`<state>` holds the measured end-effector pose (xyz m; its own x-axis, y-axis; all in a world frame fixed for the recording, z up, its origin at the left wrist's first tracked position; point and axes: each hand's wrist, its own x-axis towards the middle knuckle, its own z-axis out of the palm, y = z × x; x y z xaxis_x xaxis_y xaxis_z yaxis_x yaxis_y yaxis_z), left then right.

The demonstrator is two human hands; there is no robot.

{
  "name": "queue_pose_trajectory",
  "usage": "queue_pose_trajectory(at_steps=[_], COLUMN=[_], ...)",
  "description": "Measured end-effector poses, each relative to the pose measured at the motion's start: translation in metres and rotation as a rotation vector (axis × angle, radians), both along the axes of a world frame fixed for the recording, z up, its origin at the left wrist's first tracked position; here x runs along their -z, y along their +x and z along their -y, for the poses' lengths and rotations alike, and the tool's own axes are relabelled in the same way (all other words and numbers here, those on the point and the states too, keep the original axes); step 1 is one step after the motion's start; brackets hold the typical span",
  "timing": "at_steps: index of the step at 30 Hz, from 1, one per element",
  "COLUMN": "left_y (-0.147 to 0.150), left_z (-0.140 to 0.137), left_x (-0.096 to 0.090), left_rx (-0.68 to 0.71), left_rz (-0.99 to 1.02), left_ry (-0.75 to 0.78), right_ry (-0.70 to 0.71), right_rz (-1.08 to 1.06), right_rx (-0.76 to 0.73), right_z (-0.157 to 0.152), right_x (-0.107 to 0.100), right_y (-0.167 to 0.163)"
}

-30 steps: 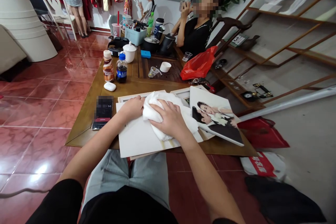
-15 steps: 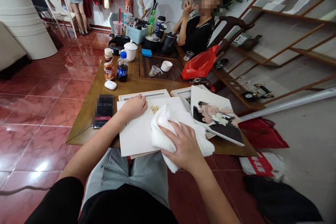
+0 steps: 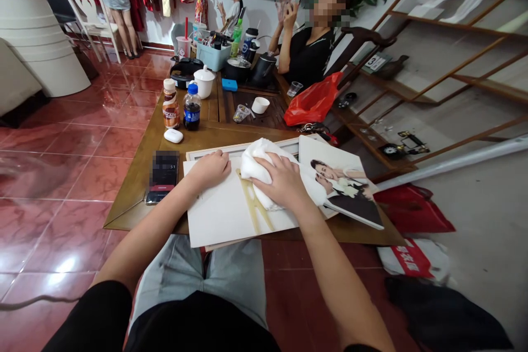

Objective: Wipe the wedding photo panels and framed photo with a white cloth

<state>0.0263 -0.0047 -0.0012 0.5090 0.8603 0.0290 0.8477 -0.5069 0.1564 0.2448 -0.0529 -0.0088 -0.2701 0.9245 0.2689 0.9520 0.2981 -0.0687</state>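
Note:
A white panel [image 3: 220,206] lies on the wooden table in front of me, with a yellowish tape-like shape [image 3: 252,203] on its face. My left hand [image 3: 212,168] rests palm down on the panel's upper left part, fingers stretched over it and nothing in them. Under my right hand [image 3: 284,176] is a bunched white cloth [image 3: 258,154], gripped and pressed against the panel's upper right. The cloth's loose end trails right toward a photo panel [image 3: 342,176] showing people. Beneath the white panel, a light wooden frame [image 3: 193,155] peeks out along the far edge.
Left of the panel lies a phone [image 3: 163,176]. Beyond it are a white earbud case [image 3: 173,136], a cola bottle [image 3: 192,107] and a coffee bottle [image 3: 170,104]. A red plastic bag [image 3: 313,102] sits at the table's right. Another person [image 3: 313,49] sits across.
My right hand has pushed the cloth away from me, up the panel, uncovering more of the yellowish shape. My left hand stays in place.

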Motion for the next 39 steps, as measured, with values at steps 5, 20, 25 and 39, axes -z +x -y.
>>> queue_pose_trajectory(at_steps=[5, 20, 25, 39], left_y=[0.0, 0.0, 0.0, 0.0], left_z=[0.001, -0.002, -0.002, 0.0], left_x=[0.0, 0.001, 0.001, 0.002], left_rx=[-0.013, 0.01, 0.011, -0.007], left_rz=[-0.003, 0.008, 0.014, -0.006], left_ry=[0.001, 0.002, -0.003, 0.014], right_ry=[0.022, 0.105, 0.069, 0.099], right_rz=[0.038, 0.127, 0.115, 0.078], right_rx=[0.015, -0.003, 0.063, 0.111], right_z=[0.018, 0.09, 0.045, 0.035], right_x=[0.003, 0.017, 0.013, 0.017], right_y=[0.003, 0.028, 0.021, 0.031])
